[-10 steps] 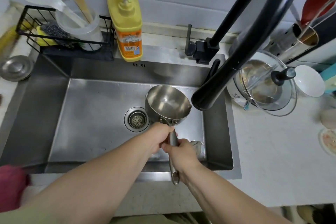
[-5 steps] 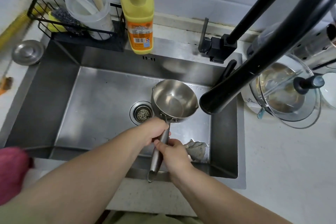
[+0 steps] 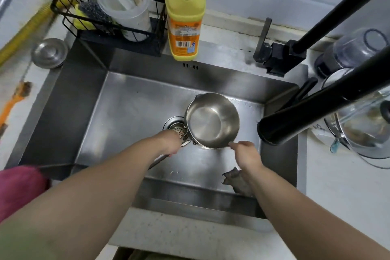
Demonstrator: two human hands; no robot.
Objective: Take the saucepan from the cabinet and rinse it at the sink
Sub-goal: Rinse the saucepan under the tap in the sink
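A small steel saucepan (image 3: pixel 212 120) hangs upright over the steel sink (image 3: pixel 135 112), just right of the drain (image 3: pixel 176 127). My left hand (image 3: pixel 169 142) grips its handle close to the bowl; the handle runs back under my forearm. My right hand (image 3: pixel 245 153) is off the handle, fingers loosely apart, with a fingertip at the pan's near right rim. The black faucet spout (image 3: pixel 280 127) ends to the right of the pan. No water is running.
A yellow soap bottle (image 3: pixel 183 19) and a black wire rack (image 3: pixel 105 19) with sponges and a plastic cup stand behind the sink. A grey rag (image 3: pixel 236 179) lies in the basin's near right corner. Glass lid and pots (image 3: pixel 363 129) crowd the right counter.
My right hand let go of the handle and moved right to the pan's rim. The pan swung so its handle points down-left, held by my left hand alone.
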